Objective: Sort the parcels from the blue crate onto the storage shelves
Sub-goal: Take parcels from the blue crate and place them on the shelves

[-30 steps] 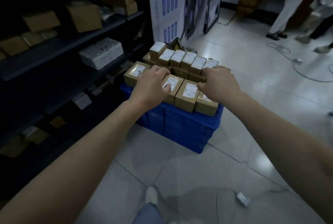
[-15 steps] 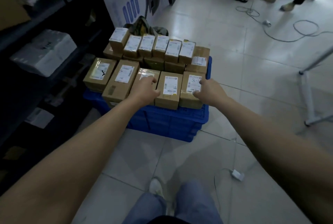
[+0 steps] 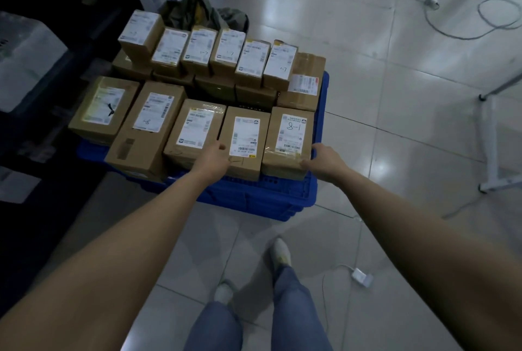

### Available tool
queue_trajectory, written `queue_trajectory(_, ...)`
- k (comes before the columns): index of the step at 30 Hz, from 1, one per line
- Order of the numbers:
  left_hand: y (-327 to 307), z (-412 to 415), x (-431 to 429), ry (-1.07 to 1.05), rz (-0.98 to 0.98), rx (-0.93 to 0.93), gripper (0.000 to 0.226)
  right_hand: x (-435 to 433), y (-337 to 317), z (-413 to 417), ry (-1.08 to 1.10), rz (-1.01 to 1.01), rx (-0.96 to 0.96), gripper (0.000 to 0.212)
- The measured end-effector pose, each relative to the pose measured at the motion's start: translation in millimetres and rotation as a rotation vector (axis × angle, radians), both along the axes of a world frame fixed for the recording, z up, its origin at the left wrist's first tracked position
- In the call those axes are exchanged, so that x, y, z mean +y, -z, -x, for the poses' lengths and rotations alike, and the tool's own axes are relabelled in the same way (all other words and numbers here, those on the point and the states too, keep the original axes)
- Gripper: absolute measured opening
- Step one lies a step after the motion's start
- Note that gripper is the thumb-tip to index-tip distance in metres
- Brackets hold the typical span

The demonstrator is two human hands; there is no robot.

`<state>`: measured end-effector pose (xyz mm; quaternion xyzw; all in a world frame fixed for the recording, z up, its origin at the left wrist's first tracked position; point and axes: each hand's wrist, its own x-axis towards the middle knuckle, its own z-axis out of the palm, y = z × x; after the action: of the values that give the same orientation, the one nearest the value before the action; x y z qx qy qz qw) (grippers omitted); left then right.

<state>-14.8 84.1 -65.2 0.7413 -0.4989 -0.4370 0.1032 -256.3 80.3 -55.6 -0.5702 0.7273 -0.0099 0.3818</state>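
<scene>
Parcels [image 3: 197,51]: taped brown cartons with white labels, stacked above the rim of the blue crate [image 3: 254,201], front row along its near edge. 8-1 parcel [image 3: 288,138], near right corner: right hand [image 3: 324,160] curled round its outer near corner, thumb up the side. Neighbour parcel [image 3: 244,138], touching it on the left: left hand [image 3: 214,158] pinches its near left corner, thumb on top, fingers hidden beneath. Handling, judged: rigid, compact, probably light to moderate; tape slick, bare card grippier. Best taken by opposite side faces, low. Shelves [image 3: 84,48] lie left.
</scene>
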Motion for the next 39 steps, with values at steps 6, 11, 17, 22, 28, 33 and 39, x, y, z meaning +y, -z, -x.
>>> queue_trajectory(6, 41, 8, -37, -0.169, -0.011, 0.028, 0.042, -41, 41, 19, 0.253, -0.149, -0.196, 0.038)
queue_trajectory(11, 63, 11, -58, -0.218, -0.031, 0.033, 0.044, -71, 77, 23, 0.385, -0.222, -0.354, 0.044)
queue_trajectory(17, 74, 12, -75, -0.206, -0.073, 0.027, 0.051, -87, 101, 21, 0.469, -0.274, -0.364, 0.042)
queue_trajectory(22, 76, 16, -87, -0.195, -0.123, 0.022, 0.051, -95, 108, 25, 0.559, -0.327, -0.431, 0.053)
queue_trajectory(28, 82, 25, -84, -0.188, -0.183, 0.088, 0.008, -117, 214, 75, 0.55, -0.292, -0.403, 0.135)
queue_trajectory(33, 97, 23, -87, -0.278, -0.226, 0.183, 0.034, -105, 156, 65, 0.595, -0.33, -0.444, 0.091)
queue_trajectory(39, 114, 22, -83, -0.45, -0.36, 0.339, 0.106, -92, 121, 61, 0.596, -0.351, -0.591, 0.072)
